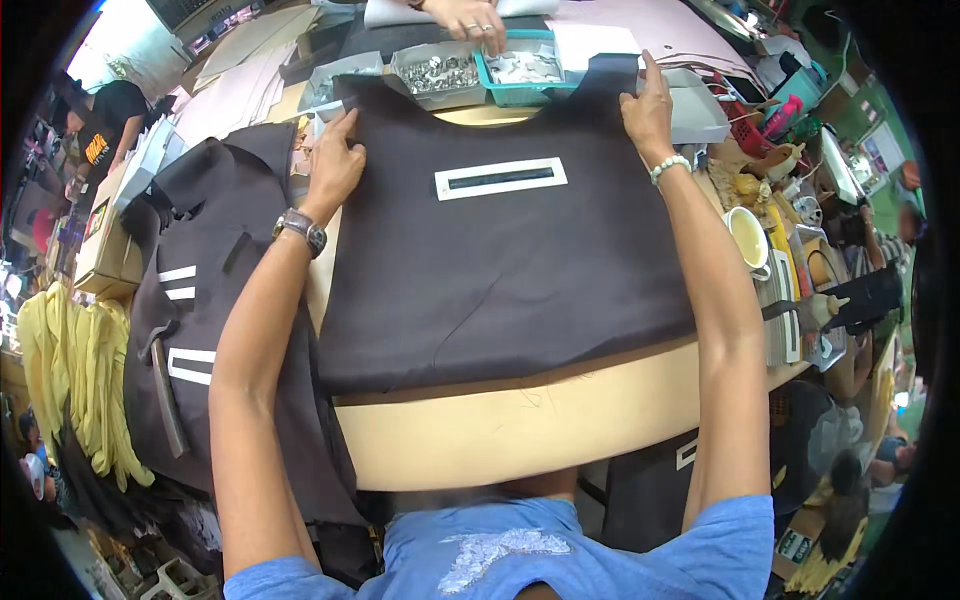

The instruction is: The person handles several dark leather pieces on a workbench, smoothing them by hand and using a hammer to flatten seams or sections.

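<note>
A dark brown fabric panel (500,260) with a curved neck cutout and a white rectangular frame (500,178) around a dark slot lies across the pale wooden table (540,430). My left hand (337,160) grips its upper left edge, fingertips at the fabric. My right hand (648,115) grips the upper right corner. At my left, more dark pieces (235,180) with white strips lie under a hammer (165,390).
Another person's hand (470,25) reaches over a teal tray (525,70) beside a bin of metal parts (435,75). A yellow mug (746,240) and clutter line the right. Yellow cloths (75,380) hang at left. A co-worker (110,120) is at upper left.
</note>
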Tool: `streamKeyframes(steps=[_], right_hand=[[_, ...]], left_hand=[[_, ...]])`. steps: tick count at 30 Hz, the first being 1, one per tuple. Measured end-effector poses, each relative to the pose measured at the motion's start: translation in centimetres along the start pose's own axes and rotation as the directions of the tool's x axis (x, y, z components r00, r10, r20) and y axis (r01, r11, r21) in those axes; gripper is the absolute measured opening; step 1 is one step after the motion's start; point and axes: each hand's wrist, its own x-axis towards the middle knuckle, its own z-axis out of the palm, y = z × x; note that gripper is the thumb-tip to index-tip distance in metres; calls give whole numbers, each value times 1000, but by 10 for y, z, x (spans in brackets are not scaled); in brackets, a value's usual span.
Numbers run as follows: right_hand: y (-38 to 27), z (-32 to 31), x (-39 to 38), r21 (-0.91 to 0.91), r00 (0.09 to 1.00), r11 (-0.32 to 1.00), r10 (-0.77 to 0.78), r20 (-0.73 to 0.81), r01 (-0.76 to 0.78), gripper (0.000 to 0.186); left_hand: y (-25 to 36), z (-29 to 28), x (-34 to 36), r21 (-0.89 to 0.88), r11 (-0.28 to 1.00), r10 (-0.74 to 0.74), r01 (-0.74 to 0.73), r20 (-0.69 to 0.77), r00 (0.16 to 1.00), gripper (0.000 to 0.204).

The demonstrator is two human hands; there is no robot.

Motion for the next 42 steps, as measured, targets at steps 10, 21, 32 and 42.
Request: streamKeyframes(steps=[10,21,32,42], right_hand=[[-19,8,3,16,1000,1000,5,-12,-5,76],[-153,-149,-205,263,899,959,-206,385,107,66],[-182,-170,-291,107,830,992,1,558,-73,73],[-50,-216,-252,-278,904,907,378,201,-318,71]], left_hand=[[-2,0,4,247,969,39,-29,-35,999,57],[149,-56,-197,-2,854,380,-520,684,622,69],[140,-37,-239,-6,849,364,-528,731,577,74],[134,-60,-239,-31,881,300,-471,807,508,73]])
